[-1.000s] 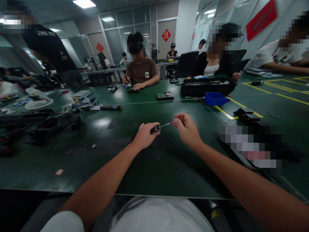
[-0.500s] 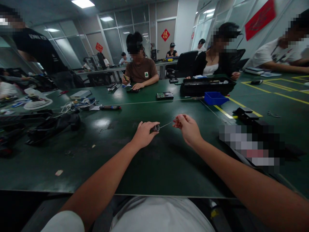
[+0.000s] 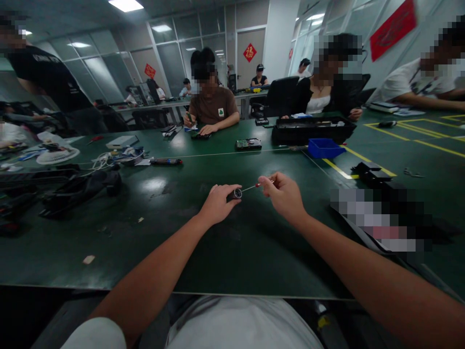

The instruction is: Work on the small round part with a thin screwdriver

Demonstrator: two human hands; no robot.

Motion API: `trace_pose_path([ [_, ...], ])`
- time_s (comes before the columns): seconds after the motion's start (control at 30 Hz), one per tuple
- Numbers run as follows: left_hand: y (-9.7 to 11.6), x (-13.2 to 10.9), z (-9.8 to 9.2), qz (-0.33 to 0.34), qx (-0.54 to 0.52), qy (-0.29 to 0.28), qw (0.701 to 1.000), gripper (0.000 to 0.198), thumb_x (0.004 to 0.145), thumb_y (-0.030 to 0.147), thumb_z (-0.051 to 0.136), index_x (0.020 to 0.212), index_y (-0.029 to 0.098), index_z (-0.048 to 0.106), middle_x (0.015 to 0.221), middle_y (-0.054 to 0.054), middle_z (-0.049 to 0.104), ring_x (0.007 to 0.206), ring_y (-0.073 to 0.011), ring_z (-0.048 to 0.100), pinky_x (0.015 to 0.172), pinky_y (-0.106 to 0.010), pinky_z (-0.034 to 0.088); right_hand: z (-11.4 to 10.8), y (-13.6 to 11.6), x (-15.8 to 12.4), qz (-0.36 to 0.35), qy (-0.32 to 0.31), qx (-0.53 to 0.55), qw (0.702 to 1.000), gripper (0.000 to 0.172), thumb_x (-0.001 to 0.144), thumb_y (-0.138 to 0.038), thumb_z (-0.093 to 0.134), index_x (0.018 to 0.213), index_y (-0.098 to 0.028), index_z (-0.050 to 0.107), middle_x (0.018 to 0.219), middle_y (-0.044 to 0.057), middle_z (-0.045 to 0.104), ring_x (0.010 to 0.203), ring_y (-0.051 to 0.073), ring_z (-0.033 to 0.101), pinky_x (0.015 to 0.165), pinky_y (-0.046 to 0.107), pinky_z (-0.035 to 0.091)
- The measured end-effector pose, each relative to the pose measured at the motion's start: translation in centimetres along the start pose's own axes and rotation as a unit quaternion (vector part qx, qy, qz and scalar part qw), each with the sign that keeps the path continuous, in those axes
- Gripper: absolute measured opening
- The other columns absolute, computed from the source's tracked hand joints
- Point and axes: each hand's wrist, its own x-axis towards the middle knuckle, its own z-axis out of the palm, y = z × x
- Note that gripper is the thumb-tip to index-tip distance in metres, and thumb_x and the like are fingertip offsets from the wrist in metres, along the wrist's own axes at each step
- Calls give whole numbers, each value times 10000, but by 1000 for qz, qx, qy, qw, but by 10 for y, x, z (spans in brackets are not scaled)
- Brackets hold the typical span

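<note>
A short dark cylinder (image 3: 236,194) with a pale ring at its end lies sideways in my left hand (image 3: 218,201), gripped between thumb and fingers; its end faces right. My right hand (image 3: 284,193) is closed around the handle of a screwdriver (image 3: 257,185) with a red collar and a thin metal shaft. The shaft slants down to the left, and its tip meets the ringed end of the cylinder. Whether the tip sits inside it I cannot tell. Most of the handle is hidden by my fingers. Both hands are just above the green table (image 3: 218,257).
A circuit-board device (image 3: 249,144) lies ahead, with a blue bin (image 3: 326,148) and a black case (image 3: 313,130) to its right. A dark tool (image 3: 166,162), cables (image 3: 105,162) and black gear (image 3: 80,194) are at left. Co-workers sit across the table.
The fingers of my right hand have shifted around the screwdriver handle, and its red collar now shows. The cylinder stays in my left hand, barely moved.
</note>
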Motion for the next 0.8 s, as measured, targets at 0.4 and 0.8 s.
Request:
trace_pose_path([
  [0.4, -1, 0, 1, 7, -7, 4, 1000, 379, 891, 235, 678, 1266, 247, 622, 1147, -48, 697, 1077, -252, 603, 1068, -487, 388, -1, -4, -7, -75, -25, -121, 990, 320, 981, -459, 477, 824, -239, 649, 620, -10, 585, 562, 166, 537, 563, 315, 353],
  [0.8, -3, 1, 1, 4, -13, 12, 1000, 394, 881, 228, 693, 1269, 249, 623, 1165, -46, 695, 1082, -250, 601, 1058, -478, 403, 3, -2, -7, -80, -11, -75, 994, 200, 952, -346, 508, 1058, -222, 623, 802, 21, 663, 695, 179, 603, 656, 324, 438],
])
